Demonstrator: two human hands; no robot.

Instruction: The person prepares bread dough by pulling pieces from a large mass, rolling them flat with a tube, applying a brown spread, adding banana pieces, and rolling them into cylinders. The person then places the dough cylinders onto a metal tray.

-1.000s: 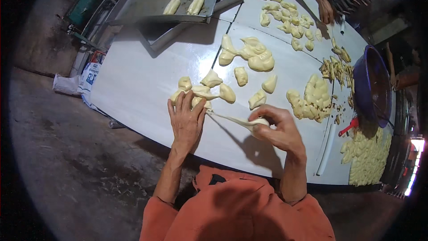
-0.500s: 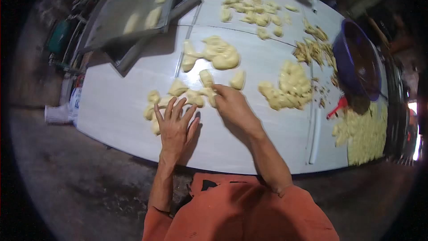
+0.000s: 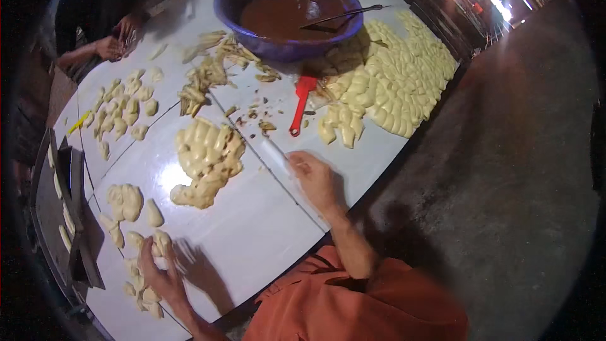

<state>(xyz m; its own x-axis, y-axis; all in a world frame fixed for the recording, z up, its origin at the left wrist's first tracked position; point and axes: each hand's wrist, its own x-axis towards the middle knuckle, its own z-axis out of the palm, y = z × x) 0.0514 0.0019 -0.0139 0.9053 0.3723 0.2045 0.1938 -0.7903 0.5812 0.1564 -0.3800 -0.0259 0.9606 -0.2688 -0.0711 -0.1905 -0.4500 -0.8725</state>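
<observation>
My left hand (image 3: 165, 273) is low on the left among soft, pale dough pieces (image 3: 136, 270), fingers spread, tips touching one lump (image 3: 161, 241). My right hand (image 3: 314, 180) has curled its fingers on a white rod (image 3: 272, 151) lying across the right half of the table (image 3: 259, 240); it is slightly blurred. A knobbly dough mass (image 3: 205, 155) lies between and above my hands, with smaller lumps (image 3: 126, 202) farther left. Just beyond my right hand are a red scraper (image 3: 303, 96) and a dense spread of shaped dough (image 3: 398, 88).
A purple basin (image 3: 288, 50) of brown liquid with a utensil stands at the back, beside browned scraps (image 3: 202, 79). Metal trays (image 3: 88, 265) with dough stand along the left. A co-worker's hands (image 3: 110, 47) work at the far left side, near more lumps (image 3: 129, 110) and a yellow tool (image 3: 79, 123).
The view has swung right, toward the basin. My right hand has left the dough it was stretching and moved right onto the white rod. My left hand still stays at the dough pieces.
</observation>
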